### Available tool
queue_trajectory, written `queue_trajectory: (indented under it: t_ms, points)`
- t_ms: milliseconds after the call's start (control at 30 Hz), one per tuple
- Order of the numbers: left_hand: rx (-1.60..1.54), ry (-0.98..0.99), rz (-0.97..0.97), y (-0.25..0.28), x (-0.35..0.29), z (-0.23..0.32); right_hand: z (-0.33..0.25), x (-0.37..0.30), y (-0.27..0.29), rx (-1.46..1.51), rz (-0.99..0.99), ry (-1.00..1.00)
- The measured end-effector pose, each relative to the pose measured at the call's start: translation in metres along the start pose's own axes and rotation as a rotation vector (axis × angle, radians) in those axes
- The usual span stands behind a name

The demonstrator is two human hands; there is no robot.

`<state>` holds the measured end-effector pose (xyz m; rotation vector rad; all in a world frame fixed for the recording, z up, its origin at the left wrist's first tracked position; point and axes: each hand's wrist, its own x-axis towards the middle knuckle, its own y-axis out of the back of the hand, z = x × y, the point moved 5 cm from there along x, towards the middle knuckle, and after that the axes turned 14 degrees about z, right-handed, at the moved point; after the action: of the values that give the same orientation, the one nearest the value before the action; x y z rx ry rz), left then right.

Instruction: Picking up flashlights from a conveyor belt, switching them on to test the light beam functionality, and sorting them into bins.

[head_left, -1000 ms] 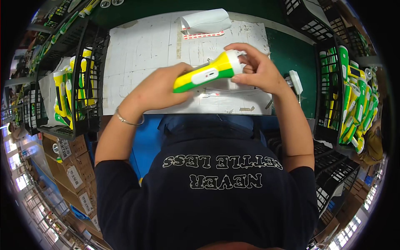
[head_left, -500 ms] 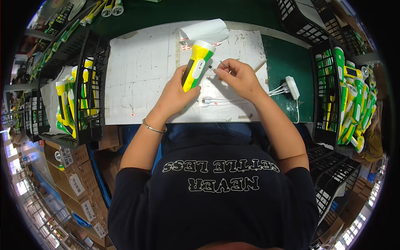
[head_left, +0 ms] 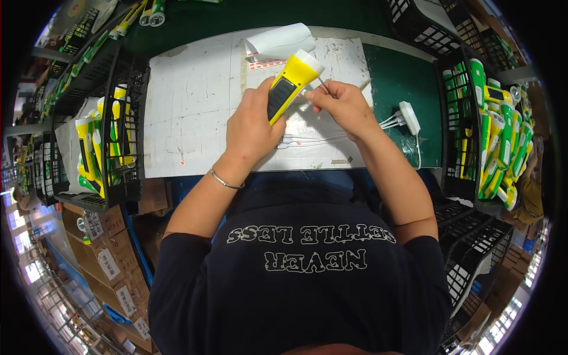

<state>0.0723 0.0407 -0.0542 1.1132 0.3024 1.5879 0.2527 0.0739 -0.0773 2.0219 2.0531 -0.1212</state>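
Note:
My left hand (head_left: pixel 252 124) is wrapped round the handle of a yellow flashlight (head_left: pixel 300 70), its white head tilted up to the right. A dark ribbed panel on the handle faces up. At the flashlight's right side, my right hand (head_left: pixel 348 110) pinches a small white cable plug (head_left: pixel 303 93) against the body. Whether the plug sits inside a socket I cannot tell. A thin metal rod (head_left: pixel 323 84) sticks out from the same hand. Below the hands, white charging cables (head_left: pixel 322 141) run over the board to a white charger block (head_left: pixel 409 118).
A curled sheet of white backing paper (head_left: pixel 281 41) with red stickers lies beyond the flashlight on the white work board (head_left: pixel 189 106). Black baskets of flashlights stand on both sides, a left basket (head_left: pixel 125 177) and a right basket (head_left: pixel 452 168). Cardboard boxes (head_left: pixel 109 254) are at the lower left.
The flashlight has been rolled in my left hand, so the dark panel shows instead of the white switch plate. My right hand has brought the plug up against its side.

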Motion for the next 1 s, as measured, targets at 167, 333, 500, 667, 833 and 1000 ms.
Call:
queue_trajectory:
  t_ms: [167, 333, 500, 667, 833, 1000]
  points:
    - [-0.032, 0.073, -0.045, -0.002, 0.0, -0.004, 0.001, -0.001, -0.003, -0.01, 0.047, 0.087]
    - [-0.012, 0.068, -0.042, -0.004, -0.004, -0.005, 0.005, 0.0, -0.006, -0.003, 0.035, 0.088]
    - [0.042, 0.11, 0.024, 0.005, 0.005, -0.013, 0.007, -0.007, -0.006, 0.001, -0.018, 0.077]
    - [0.096, 0.105, -0.021, 0.021, 0.01, -0.007, -0.023, -0.007, 0.012, -0.248, 0.241, 0.318]
    - [0.017, -0.06, -0.039, 0.021, 0.001, 0.031, -0.049, -0.006, 0.014, -0.415, 0.206, 0.417]
    - [0.057, -0.047, -0.082, 0.026, 0.0, 0.031, -0.048, -0.009, 0.012, -0.273, 0.024, 0.413]
